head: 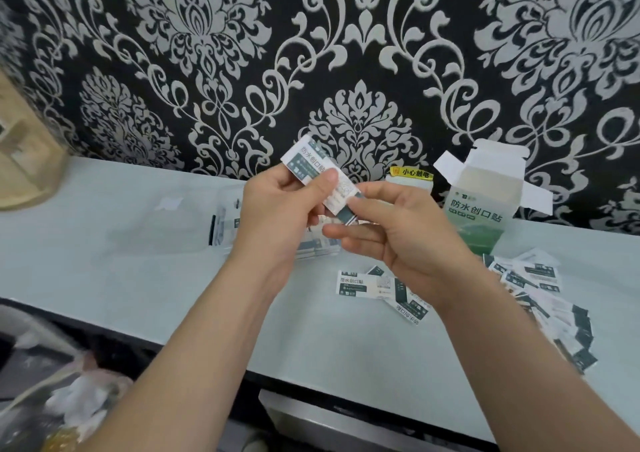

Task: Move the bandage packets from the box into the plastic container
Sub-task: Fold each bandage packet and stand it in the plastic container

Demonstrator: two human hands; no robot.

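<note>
Left hand [277, 216] and right hand [398, 233] pinch a packet [302, 161]; our light grip could drop it outside the container [223, 230].

Left hand [277, 216] and right hand [398, 233] pinch one bandage packet [306, 162] above the counter [138, 285].

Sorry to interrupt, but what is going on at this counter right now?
A person pinches a bandage packet between left hand and right hand above the counter. The opened box stands behind, loose packets lie scattered on the right, and some already sit in the clear plastic container.
</note>
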